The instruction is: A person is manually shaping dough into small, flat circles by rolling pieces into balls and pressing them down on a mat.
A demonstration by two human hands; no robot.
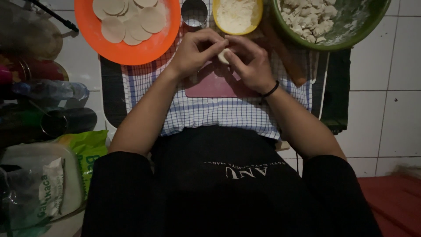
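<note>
**While both hands pinch, the dough could tear**

As the left hand (195, 50) and right hand (251, 61) pinch one small dough piece (223, 55) above the red board (210, 85), uneven pressure might split it, or it might slip and drop onto the checked cloth (210, 112).

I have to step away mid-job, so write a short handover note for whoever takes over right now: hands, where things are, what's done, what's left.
Left hand and right hand: both pinch one small piece of dough between the fingertips, held over the red board on the checked cloth.
Orange plate, far left: a pile of cut dough rounds.
Metal ring cutter: beside the plate.
Yellow bowl: white flour.
Green bowl, far right: many small dough lumps.
Wooden rolling pin: right of the hands.
Done: a stack of rounds cut.
Left: the piece in hand, plus the lumps in the green bowl.
</note>
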